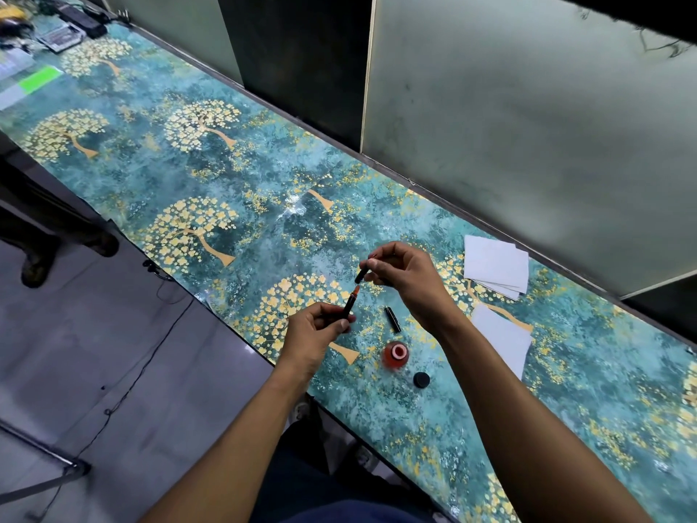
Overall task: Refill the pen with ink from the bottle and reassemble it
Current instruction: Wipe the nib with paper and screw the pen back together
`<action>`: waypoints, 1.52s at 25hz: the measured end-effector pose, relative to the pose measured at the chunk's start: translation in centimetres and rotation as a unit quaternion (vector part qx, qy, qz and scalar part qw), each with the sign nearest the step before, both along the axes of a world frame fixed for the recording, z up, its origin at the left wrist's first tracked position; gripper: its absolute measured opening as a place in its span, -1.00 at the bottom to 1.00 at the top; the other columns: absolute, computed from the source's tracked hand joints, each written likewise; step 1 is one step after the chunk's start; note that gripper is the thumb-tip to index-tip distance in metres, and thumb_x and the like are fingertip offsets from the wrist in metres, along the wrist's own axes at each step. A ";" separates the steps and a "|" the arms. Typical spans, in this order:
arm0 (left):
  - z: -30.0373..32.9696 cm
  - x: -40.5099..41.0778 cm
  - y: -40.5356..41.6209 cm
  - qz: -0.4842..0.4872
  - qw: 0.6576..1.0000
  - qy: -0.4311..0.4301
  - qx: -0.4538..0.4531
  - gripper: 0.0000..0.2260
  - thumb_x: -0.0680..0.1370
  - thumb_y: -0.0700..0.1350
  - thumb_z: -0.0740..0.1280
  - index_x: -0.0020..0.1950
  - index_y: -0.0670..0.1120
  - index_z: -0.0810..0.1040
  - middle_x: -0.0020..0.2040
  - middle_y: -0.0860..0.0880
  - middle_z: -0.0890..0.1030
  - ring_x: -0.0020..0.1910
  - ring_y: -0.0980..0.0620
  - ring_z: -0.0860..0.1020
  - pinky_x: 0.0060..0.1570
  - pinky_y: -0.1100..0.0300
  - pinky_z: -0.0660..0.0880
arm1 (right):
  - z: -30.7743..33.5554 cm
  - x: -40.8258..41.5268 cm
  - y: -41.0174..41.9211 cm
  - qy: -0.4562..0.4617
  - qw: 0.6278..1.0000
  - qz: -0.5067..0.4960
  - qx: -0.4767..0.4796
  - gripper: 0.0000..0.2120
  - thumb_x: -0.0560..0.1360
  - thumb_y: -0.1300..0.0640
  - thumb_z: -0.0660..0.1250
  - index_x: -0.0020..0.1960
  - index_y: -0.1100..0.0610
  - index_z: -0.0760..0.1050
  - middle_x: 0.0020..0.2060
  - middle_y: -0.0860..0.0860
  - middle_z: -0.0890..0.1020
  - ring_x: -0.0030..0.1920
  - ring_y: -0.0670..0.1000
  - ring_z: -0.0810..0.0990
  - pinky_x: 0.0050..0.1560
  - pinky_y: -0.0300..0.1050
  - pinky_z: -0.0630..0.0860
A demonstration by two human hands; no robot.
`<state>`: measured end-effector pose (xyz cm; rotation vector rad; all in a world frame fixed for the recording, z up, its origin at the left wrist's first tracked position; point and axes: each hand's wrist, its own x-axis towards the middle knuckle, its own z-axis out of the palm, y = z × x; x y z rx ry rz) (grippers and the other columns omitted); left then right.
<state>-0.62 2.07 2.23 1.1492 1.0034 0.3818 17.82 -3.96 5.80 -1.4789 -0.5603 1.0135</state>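
Orange-tipped pen barrel [349, 305] — pinched upright in left hand [313, 334], frame centre. Right hand [405, 273] pinches a small black part [361, 275] just above it. Open ink bottle [395, 354] and its cap [421, 380] below — reassembly step; next, align and join.

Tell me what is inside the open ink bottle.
The ink bottle stands uncapped, its black cap lying beside it. Red ink colours the glass body. The pale neck ring hides the level inside, so how full it is cannot be seen.
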 end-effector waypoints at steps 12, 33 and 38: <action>0.3 0.0 -1.5 -0.005 1.000 -0.018 0.007 -0.86 0.50 -0.44 0.37 0.03 -0.31 0.56 -0.08 -0.19 0.72 -0.20 0.08 0.69 -0.24 0.39 0.51 | -0.2 -0.7 -2.0 -0.042 0.998 0.027 -0.032 -0.86 0.52 0.28 0.45 0.02 0.32 0.56 -0.18 0.13 0.74 -0.15 0.07 0.72 -0.06 -0.01 0.56; 0.5 -1.0 -2.7 -0.015 0.998 -0.054 -0.020 -0.87 0.47 -0.44 0.40 -0.02 -0.30 0.57 -0.08 -0.25 0.72 -0.19 -0.11 0.72 -0.17 0.24 0.59 | -1.2 -3.3 -3.5 -0.191 0.979 -0.003 -0.069 -0.76 0.46 -0.07 0.51 -0.20 0.09 0.60 -0.44 -0.12 0.56 -0.42 -0.08 0.47 -0.35 -0.12 0.39; 0.4 -1.0 -2.4 -0.016 0.998 -0.053 -0.019 -0.84 0.47 -0.46 0.39 0.04 -0.39 0.54 -0.08 -0.30 0.69 -0.21 -0.04 0.72 -0.21 0.27 0.58 | -1.3 -3.3 -4.3 -0.116 0.991 0.045 -0.041 -0.89 0.55 0.20 0.44 0.03 0.23 0.66 -0.37 -0.13 0.62 -0.39 -0.20 0.52 -0.38 -0.40 0.37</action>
